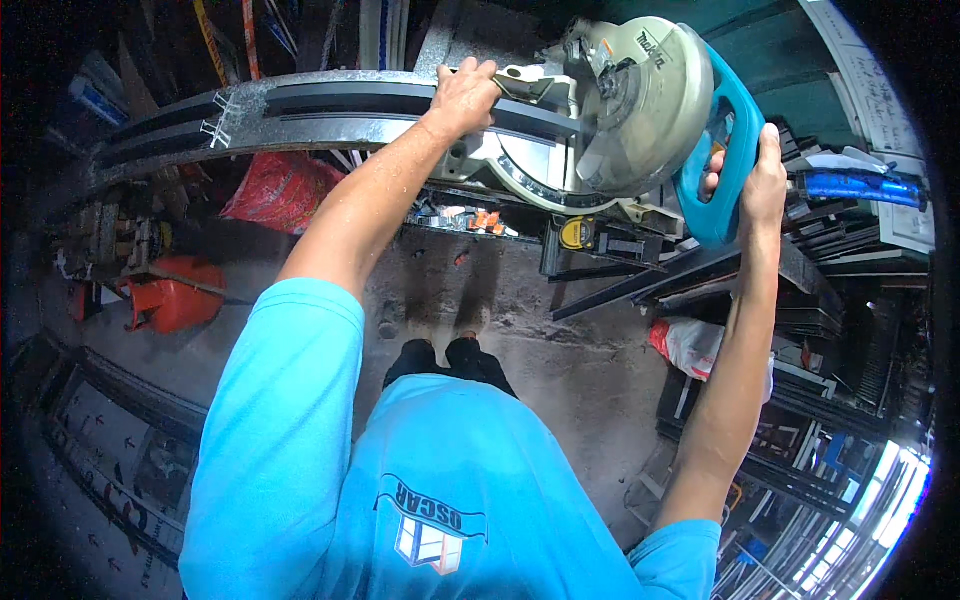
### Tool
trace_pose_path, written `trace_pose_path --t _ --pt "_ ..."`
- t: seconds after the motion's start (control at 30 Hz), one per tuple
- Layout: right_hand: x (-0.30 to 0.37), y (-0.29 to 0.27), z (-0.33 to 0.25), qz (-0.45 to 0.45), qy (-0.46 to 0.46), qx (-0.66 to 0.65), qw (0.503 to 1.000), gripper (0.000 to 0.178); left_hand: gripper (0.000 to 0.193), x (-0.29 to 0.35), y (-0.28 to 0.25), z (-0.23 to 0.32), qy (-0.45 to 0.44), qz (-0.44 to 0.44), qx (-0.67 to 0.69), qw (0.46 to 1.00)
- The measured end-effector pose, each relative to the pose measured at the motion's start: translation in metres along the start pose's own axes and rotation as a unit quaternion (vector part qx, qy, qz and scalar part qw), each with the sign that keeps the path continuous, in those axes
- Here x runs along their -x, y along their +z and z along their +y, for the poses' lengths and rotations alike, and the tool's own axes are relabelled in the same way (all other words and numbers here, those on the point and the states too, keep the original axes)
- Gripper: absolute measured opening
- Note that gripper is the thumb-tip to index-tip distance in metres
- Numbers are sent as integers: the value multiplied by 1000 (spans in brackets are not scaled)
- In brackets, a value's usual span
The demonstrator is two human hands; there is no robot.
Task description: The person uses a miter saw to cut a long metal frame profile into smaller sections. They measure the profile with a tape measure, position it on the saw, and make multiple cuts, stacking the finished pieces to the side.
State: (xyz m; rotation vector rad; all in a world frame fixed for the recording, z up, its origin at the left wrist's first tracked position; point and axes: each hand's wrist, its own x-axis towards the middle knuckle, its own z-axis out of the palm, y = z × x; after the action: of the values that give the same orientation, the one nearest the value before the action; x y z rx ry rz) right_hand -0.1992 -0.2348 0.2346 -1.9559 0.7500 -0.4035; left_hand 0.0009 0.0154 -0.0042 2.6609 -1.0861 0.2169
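Note:
A miter saw (650, 120) with a pale green blade guard and a teal handle (738, 150) stands at the far right of the bench. My right hand (760, 180) is wrapped round that handle, fingers through its loop. Along the bench, a long dark profile bar (350, 100) runs from the left to the saw, its end under or close to the guard. My left hand (468, 95) is closed over the bar beside the saw's fence (535, 85), pressing it there. The guard hides the blade's lower edge and any contact with the bar.
A yellow-and-black tape measure (577, 233) lies below the saw's front. Under the bench are a red sack (283, 190) and small offcuts. An orange gas cylinder (178, 293) stands on the floor at left. Racks of dark profiles (800, 290) and a white-and-red bag (690, 345) are at right.

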Motion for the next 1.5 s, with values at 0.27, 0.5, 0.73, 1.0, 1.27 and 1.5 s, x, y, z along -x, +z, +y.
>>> trace_pose_path --t 0.27,0.5,0.73,1.0,1.27,1.5 --pt "-3 -1 -15 -41 29 -60 997 57 32 2 3 -1 -1 9 -7 1000" --pt "1 2 -10 -3 8 -3 1000 74 29 1 4 -1 0 13 -10 1000" --pt "1 2 0 4 -5 -8 1000 75 29 0 5 0 -1 18 -14 1000" --pt "4 4 -3 9 0 -15 1000 74 30 1 1 2 0 3 -33 999" --pt "5 5 -1 10 -3 -11 1000 74 30 -1 0 4 -7 -11 -38 999" --pt "7 5 0 4 -6 -18 1000 66 25 -1 0 8 -11 2 -50 999"
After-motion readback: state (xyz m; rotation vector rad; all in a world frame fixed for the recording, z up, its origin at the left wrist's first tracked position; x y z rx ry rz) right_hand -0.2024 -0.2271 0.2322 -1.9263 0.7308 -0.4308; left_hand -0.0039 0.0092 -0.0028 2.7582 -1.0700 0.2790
